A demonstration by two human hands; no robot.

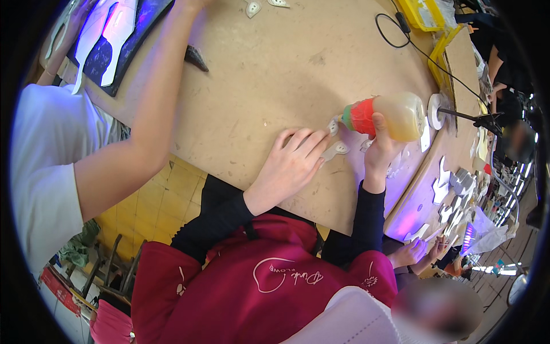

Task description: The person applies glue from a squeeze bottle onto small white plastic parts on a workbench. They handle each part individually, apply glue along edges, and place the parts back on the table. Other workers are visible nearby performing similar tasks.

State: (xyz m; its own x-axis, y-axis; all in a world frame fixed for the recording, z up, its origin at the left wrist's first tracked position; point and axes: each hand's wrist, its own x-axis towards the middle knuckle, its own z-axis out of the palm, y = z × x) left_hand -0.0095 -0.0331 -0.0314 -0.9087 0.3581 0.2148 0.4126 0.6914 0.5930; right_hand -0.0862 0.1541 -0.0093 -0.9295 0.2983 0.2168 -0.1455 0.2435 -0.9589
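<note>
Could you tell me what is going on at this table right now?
The person's right hand tips a squeeze bottle, its nozzle pointing at a small pale piece on the brown table. The left hand lies flat beside another pale piece. A neighbour's arm reaches across on the left.

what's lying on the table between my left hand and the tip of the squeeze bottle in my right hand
In the head view, a small pale flat piece lies between the left hand and the squeeze bottle held by the right hand; the left fingertips reach it.

One glue bottle (389,116), two small grey cut pieces (338,149) by the hands, one black cable (421,54).
</note>
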